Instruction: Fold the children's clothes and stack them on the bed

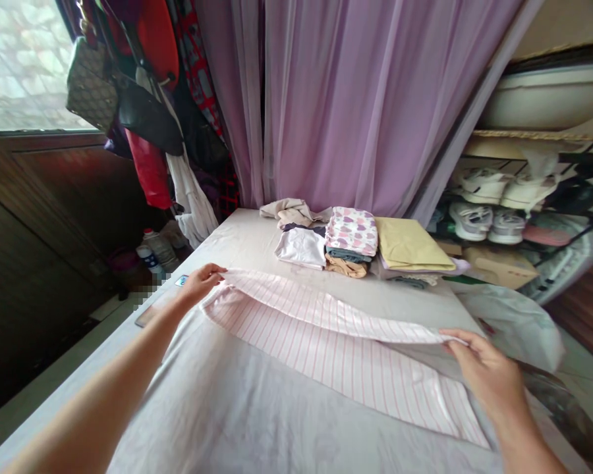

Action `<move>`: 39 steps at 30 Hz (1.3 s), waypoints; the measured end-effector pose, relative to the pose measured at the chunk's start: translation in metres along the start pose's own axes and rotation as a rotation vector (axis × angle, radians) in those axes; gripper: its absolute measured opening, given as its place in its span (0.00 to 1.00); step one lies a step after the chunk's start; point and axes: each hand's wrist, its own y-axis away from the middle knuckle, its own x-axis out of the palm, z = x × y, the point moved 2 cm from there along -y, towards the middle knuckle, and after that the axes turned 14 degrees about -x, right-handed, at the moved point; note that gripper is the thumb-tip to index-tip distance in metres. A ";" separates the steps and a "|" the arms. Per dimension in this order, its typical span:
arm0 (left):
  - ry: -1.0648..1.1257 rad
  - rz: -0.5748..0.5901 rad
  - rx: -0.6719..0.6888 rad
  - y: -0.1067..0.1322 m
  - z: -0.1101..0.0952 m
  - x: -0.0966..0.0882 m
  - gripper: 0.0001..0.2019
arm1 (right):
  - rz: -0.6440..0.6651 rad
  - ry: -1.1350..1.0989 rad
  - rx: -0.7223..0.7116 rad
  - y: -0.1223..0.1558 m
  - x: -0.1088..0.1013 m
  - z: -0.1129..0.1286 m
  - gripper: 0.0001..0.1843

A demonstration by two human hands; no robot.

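Note:
A pair of white trousers with thin pink stripes lies lengthwise across the covered table. One long layer of it is lifted off the layer beneath, leaving a gap between them. At the left end my left hand pinches a corner of the cloth. My right hand grips the raised layer at the right end, thumb and fingers closed on its edge. The lower layer reaches down toward the right, its end near my right wrist.
Behind the trousers sit folded clothes: a white one, a heart-patterned one and a yellow one. A crumpled beige cloth lies at the back. A phone rests by the left edge. Shoes fill a rack at right.

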 end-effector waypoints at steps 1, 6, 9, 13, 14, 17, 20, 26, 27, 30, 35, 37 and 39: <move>-0.043 -0.024 0.000 0.008 0.005 0.000 0.17 | 0.003 0.001 0.030 0.009 0.001 -0.002 0.20; -0.160 -0.072 0.045 0.041 0.020 -0.002 0.18 | -0.010 0.001 0.133 0.038 -0.001 0.003 0.20; -0.173 -0.050 0.096 0.052 0.022 -0.005 0.18 | -0.156 0.065 0.084 0.046 -0.010 0.009 0.20; -0.177 -0.059 0.097 0.057 0.029 -0.009 0.19 | -0.202 0.101 0.032 0.054 -0.015 0.006 0.18; -0.196 -0.057 0.099 0.057 0.031 -0.009 0.19 | -0.167 0.103 0.034 0.056 -0.014 0.003 0.18; -0.271 -0.051 0.135 0.059 0.036 -0.007 0.17 | -0.058 0.104 0.040 0.060 -0.011 -0.004 0.17; -0.350 -0.072 0.169 0.061 0.036 -0.006 0.17 | -0.040 0.109 0.024 0.062 -0.011 -0.007 0.17; -0.497 -0.060 0.183 0.067 0.028 -0.005 0.14 | 0.060 0.099 -0.037 0.063 -0.012 -0.004 0.16; -0.498 -0.057 0.186 0.068 0.027 -0.006 0.13 | 0.066 0.100 -0.040 0.064 -0.012 -0.003 0.16; -0.501 -0.041 0.185 0.069 0.024 -0.007 0.11 | 0.056 0.107 -0.067 0.068 -0.014 0.000 0.14; -0.504 -0.025 0.179 0.070 0.024 -0.008 0.10 | 0.205 0.046 -0.208 0.072 -0.019 0.000 0.12; -0.510 -0.040 0.162 0.070 0.026 -0.008 0.11 | 0.251 0.040 -0.233 0.074 -0.022 -0.003 0.11; -0.515 -0.064 0.142 0.069 0.029 -0.008 0.12 | 0.239 0.046 -0.236 0.076 -0.024 -0.005 0.11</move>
